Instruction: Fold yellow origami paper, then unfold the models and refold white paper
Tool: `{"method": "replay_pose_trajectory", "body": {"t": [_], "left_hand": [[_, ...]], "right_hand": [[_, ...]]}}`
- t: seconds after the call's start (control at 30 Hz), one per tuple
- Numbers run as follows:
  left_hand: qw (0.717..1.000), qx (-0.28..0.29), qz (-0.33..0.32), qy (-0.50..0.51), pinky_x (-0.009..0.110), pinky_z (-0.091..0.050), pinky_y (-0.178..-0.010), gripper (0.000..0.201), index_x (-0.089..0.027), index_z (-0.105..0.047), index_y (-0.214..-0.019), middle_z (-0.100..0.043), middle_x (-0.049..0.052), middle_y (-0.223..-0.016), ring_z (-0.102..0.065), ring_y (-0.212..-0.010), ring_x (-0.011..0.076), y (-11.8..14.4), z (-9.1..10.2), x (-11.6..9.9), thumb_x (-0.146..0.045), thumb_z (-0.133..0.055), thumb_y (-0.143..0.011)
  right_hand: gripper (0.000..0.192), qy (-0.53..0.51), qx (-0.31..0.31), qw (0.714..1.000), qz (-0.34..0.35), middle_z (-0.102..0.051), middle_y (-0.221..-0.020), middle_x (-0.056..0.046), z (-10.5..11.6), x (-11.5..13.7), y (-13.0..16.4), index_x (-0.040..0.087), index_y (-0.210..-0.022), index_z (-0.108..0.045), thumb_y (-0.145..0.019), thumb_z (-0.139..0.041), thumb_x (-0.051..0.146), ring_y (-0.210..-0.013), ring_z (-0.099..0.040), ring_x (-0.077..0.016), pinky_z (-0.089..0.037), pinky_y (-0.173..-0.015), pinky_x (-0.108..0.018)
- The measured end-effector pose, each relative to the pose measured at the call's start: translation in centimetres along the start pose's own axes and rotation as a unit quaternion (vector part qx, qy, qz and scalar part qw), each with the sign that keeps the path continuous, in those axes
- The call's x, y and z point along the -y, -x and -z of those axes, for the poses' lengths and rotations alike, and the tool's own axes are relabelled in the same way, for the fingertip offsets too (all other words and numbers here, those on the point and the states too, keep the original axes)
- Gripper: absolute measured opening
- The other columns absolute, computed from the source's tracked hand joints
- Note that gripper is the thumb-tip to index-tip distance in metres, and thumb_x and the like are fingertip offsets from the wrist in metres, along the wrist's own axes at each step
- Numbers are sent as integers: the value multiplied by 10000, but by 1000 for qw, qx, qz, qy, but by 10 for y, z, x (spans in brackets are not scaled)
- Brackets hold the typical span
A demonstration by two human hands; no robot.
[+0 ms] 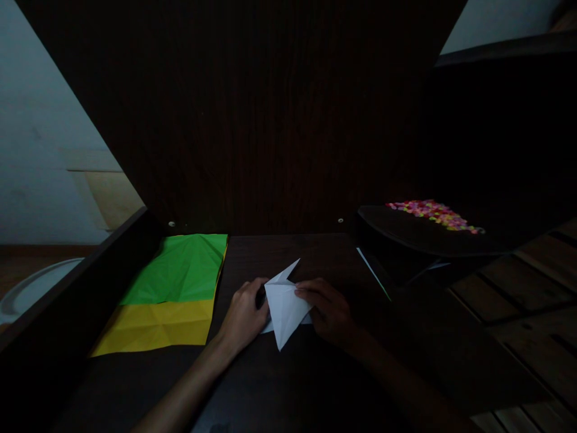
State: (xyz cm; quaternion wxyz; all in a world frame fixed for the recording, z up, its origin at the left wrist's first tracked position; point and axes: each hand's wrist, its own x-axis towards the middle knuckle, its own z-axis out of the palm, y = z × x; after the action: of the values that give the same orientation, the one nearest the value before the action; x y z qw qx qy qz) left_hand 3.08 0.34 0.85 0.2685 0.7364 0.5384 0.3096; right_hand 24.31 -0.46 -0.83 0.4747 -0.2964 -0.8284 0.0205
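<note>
Both hands pinch a folded white paper [285, 307] at the middle of the dark surface [279, 385]: the left hand [243, 316] at its 9 o'clock edge, the right hand [329, 310] at 3 o'clock. A crisp crease probably needs the edges aligned and pressed flat. Green paper [180, 267] and yellow paper [157, 325] lie at 9 o'clock.

Dim light throughout. Dark wood-grain surface [315, 252], backed by a tall dark wooden panel [270, 120] beyond the hands. Pale wall [40, 120] far left. Slatted wooden floor [532, 300] to the right. Dark raised shelf [406, 228] right of the hands.
</note>
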Motion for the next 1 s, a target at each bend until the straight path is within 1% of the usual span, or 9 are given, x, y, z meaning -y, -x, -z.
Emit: {"method": "replay_pose_trajectory", "body": {"t": [0.1,0.2,0.3,0.43,0.53,0.67,0.83,1.0], "left_hand": [[1000,9,1,8,332,-474,-728,197,-194,-715,-881,-742,81,-860,-672,-794,250,-1,1,3,-180,-532,-812],[998,3,16,64,301,-468,-666,171,-201,-733,-809,-753,58,-791,-677,-711,231,-3,1,5,-216,-563,-794],[996,-6,33,78,291,-465,-654,149,-205,-741,-783,-754,44,-761,-680,-700,229,-4,3,6,-243,-599,-761],[998,2,33,60,298,-462,-666,175,-214,-750,-792,-762,46,-792,-687,-721,236,-5,5,6,-266,-583,-780],[998,-3,36,60,294,-457,-640,170,-219,-742,-757,-758,38,-762,-686,-705,235,-5,5,6,-271,-582,-777],[994,-37,56,82,275,-452,-599,174,-209,-703,-724,-723,15,-686,-660,-649,213,-5,4,6,-321,-582,-781],[988,-83,69,106,259,-442,-573,242,-190,-668,-760,-682,7,-670,-627,-630,191,-7,4,11,-403,-567,-812],[979,-104,85,156,275,-462,-655,241,-184,-651,-785,-682,14,-719,-641,-720,202,-9,3,17,-410,-573,-815]], "right_hand": [[477,4,-7,1000,1,-683,-1050,-100,2,1,-1,239,-1194,-606,-806,-456,5,-925,-660,-234,-579,-751,-401],[459,-3,-11,1000,-7,-690,-1039,-96,4,1,-2,241,-1170,-620,-806,-454,16,-912,-667,-235,-577,-740,-402],[442,-12,-15,1000,-11,-689,-1046,-97,4,-1,-1,241,-1159,-622,-803,-471,25,-916,-668,-239,-574,-741,-407],[445,-14,-16,1000,-9,-684,-1053,-95,5,-3,-1,245,-1167,-614,-806,-479,22,-905,-662,-234,-569,-732,-402],[439,-20,-19,1000,-14,-685,-1042,-93,5,-4,-2,247,-1158,-619,-805,-484,24,-908,-660,-231,-567,-722,-389],[365,-32,-44,998,-43,-690,-1009,-79,6,-4,-4,250,-1085,-658,-820,-488,67,-892,-673,-221,-566,-719,-371],[332,-68,-78,988,-111,-697,-980,-71,8,-3,-10,240,-990,-689,-795,-473,79,-906,-678,-226,-552,-749,-375],[293,-103,-112,976,-157,-700,-925,-56,11,-6,-15,238,-925,-699,-774,-490,97,-866,-675,-231,-536,-743,-384]]}}
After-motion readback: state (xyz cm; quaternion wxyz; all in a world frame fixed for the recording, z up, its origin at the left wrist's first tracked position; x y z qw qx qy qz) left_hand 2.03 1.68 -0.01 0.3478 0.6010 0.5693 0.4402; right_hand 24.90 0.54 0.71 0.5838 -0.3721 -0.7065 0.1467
